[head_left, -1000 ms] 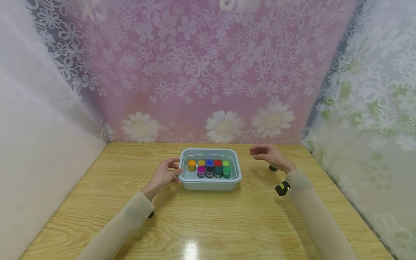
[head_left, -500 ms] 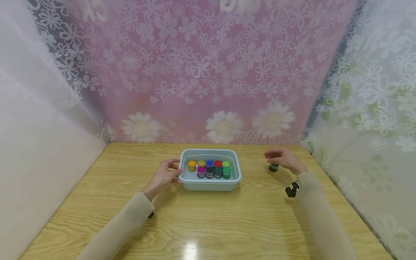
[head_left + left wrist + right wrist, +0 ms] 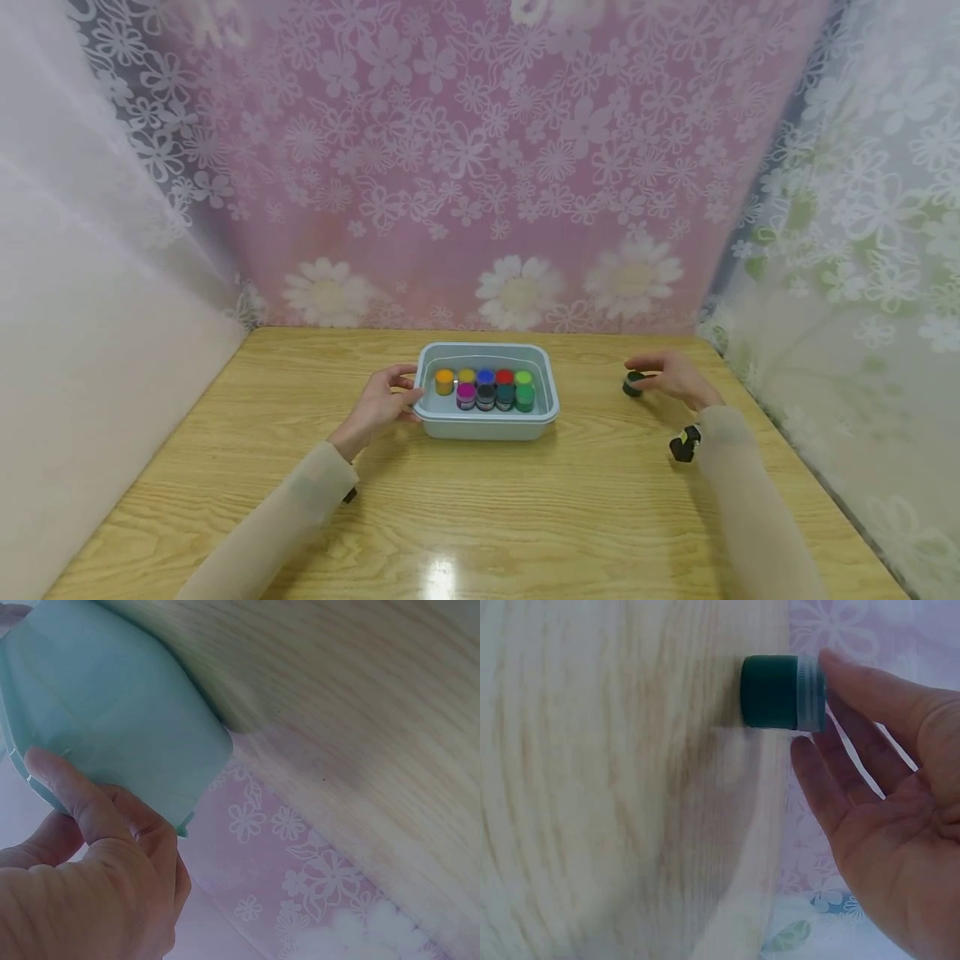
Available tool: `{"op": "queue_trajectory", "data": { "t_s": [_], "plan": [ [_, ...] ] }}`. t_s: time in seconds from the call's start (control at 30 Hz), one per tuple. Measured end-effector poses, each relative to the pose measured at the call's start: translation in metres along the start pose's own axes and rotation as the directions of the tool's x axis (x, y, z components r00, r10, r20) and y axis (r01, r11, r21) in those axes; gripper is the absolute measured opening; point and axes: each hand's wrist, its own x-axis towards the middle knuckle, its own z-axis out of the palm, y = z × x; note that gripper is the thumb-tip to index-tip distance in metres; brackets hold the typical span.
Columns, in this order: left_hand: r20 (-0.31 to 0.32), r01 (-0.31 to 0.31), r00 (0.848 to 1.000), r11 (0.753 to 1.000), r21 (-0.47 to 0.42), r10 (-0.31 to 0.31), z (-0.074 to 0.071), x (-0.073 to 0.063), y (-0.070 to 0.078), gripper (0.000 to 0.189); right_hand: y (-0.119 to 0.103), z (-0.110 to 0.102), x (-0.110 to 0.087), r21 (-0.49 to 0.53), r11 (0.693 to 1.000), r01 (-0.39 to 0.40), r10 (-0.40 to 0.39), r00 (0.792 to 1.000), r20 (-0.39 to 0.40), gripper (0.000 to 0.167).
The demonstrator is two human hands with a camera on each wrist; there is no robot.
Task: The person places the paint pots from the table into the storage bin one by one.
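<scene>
My left hand (image 3: 380, 405) holds the left rim of a pale blue plastic tub (image 3: 483, 429), thumb over the edge and fingers outside. In the left wrist view, the tub's side wall (image 3: 127, 697) fills the area beyond the fingers. Inside the tub stand several small paint jars, among them an orange one (image 3: 444, 382), a purple one (image 3: 466, 396) and a red one (image 3: 504, 379). To the right, a dark green paint jar (image 3: 771, 691) stands upright on the table. My right hand (image 3: 672, 379) is around its lid, thumb and fingertips right at the rim.
The wooden table (image 3: 480, 517) reaches back to a pink flowered curtain (image 3: 480, 167). Pale curtains hang close on the left (image 3: 112, 275) and right (image 3: 847, 317) sides.
My right hand has moved right and down from beside the tub to the dark green paint jar. The left hand and tub have stayed in place.
</scene>
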Motion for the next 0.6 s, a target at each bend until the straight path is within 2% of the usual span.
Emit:
{"op": "queue_trajectory", "data": {
  "t_s": [0.6],
  "plan": [
    [0.004,-0.006,1.0,1.0,0.02,0.006,-0.0011,0.0054,-0.0051,0.054,0.0034,0.0094,-0.0016,0.011,1.0,-0.023,0.023,1.0,0.015,0.054]
  ]
}}
